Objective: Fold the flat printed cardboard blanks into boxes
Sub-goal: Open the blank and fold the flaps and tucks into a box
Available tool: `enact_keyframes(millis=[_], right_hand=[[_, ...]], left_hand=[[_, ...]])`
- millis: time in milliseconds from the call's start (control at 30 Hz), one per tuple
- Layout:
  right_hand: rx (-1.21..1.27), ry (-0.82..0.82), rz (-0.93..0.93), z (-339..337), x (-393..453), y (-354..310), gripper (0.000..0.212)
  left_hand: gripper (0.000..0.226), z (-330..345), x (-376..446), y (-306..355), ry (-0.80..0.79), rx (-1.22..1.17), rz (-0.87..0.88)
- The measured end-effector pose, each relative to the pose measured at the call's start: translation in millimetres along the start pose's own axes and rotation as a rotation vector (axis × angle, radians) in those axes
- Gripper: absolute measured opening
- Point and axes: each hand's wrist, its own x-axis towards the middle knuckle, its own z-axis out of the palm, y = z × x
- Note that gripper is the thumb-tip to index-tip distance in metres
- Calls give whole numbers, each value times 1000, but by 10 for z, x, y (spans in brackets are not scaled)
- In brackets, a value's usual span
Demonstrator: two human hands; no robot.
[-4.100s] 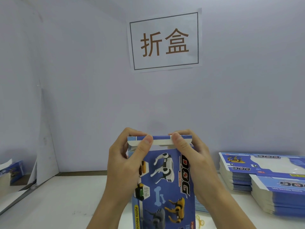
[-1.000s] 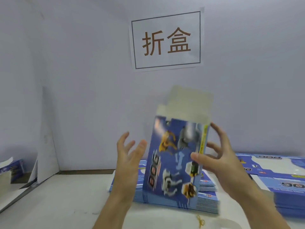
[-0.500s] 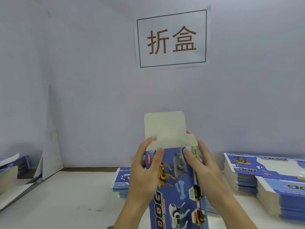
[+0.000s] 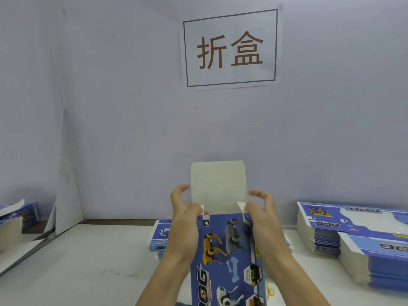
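Note:
I hold a blue printed box [image 4: 225, 257] upright in front of me, its robot-dog pictures facing me. Its top end stands open, with the plain grey lid flap [image 4: 218, 182] pointing straight up. My left hand [image 4: 184, 219] grips the box's upper left edge, thumb by the small left side flap, fingers curled above it. On the other side my right hand [image 4: 260, 217] grips the upper right edge, thumb at the small right side flap [image 4: 241, 206]. The box's lower end runs out of view.
A low pile of flat blanks [image 4: 160, 237] lies on the white table [image 4: 77, 261] behind the box. Tall stacks of blanks [image 4: 353, 237] stand at the right. More printed boxes [image 4: 19, 217] sit at the far left. A paper sign [image 4: 229, 48] hangs on the wall.
The box was turned end over end, so the open end with the lid flap is now up. Both hands slid to its upper side edges, and the box mouth has spread open.

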Motion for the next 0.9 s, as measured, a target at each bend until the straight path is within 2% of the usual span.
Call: enact_keyframes(millis=[67,100,167,233,267,333,467,567,833,900], right_hand=[[71,-12,30,-15,0,-49,41],[68,-28,23,-13,2,-73,45],[59,-27,-7,-3,-19,-102,47],[62,15,-85,5,-54,-70,36],[92,29,-118,8,-75,-46,26],[179,24,-129,6,-113,6,29],[199,-87,-114,-15,-120,15,34],[160,-137,-53,-49,-120,33,37],[147,-65,-76,-15,-111,52,17],[141,-28,-107,17,-105,45,20]], left_hand=[[53,28,-5,-5,16,-65,-39],[54,39,0,-11,19,-62,-36],[37,59,-6,-1,16,-39,15],[16,56,-26,-12,30,-33,100],[25,52,-37,-33,61,-30,149],[41,52,-72,-49,83,-103,176],[29,26,-75,-81,8,57,212],[32,-9,-88,-101,-37,96,192],[33,8,-75,-123,40,106,223],[29,17,-67,-121,70,100,250]])
